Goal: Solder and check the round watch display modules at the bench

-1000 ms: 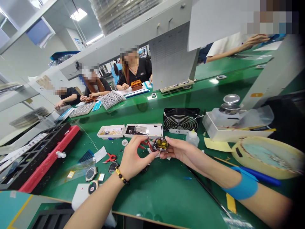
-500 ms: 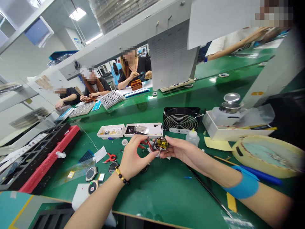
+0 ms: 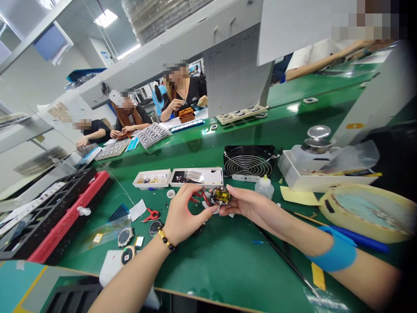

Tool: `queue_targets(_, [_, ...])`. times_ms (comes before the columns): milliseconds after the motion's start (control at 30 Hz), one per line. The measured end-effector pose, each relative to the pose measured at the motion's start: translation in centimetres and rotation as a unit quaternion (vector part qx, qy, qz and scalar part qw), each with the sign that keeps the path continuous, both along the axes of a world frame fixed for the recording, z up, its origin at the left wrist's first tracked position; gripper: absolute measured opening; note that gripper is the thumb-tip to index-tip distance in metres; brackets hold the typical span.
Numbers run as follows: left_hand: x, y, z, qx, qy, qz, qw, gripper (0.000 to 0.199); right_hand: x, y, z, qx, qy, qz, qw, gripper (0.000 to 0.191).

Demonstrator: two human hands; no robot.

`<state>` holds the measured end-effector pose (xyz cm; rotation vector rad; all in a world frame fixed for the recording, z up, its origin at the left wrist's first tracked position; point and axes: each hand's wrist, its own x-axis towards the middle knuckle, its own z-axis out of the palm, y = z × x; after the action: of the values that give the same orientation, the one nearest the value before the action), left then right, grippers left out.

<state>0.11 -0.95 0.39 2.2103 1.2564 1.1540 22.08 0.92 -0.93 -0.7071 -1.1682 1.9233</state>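
Over the green bench, my right hand [image 3: 249,206] grips an opened round watch case [image 3: 221,196] between thumb and fingers. Its inside, with dark parts and a yellow patch, faces me. My left hand [image 3: 184,215] is curled close against the case's left side, around a red tool [image 3: 206,198] whose kind I cannot make out. The tool's tip and the small parts by my thumb are partly hidden. To the left lie watch bodies [image 3: 125,237], a small white battery-like block [image 3: 139,241] and a red clip-like tool [image 3: 151,214].
Behind my hands stand parts trays [image 3: 196,177], a black fan [image 3: 249,161] and a small squeeze bottle [image 3: 264,188]. At right are a white bin [image 3: 329,181] with a pump bottle [image 3: 311,154], and a yellowish oval dish [image 3: 368,237]. Co-workers sit across the bench.
My hands and the watch case hold nearly the same pose. The view has shifted very slightly. Across the bench, a co-worker's hands have moved, and the tray near the hanging sheet sits farther left.
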Motion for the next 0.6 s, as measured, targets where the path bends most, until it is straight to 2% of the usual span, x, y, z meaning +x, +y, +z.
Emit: queue_targets(600, [-0.05, -0.01, -0.18, 0.008, 0.006, -0.003, 1.000, 0.041, -0.01, 0.07, -0.07, 0.004, 0.002, -0.001, 1.000, 0.054])
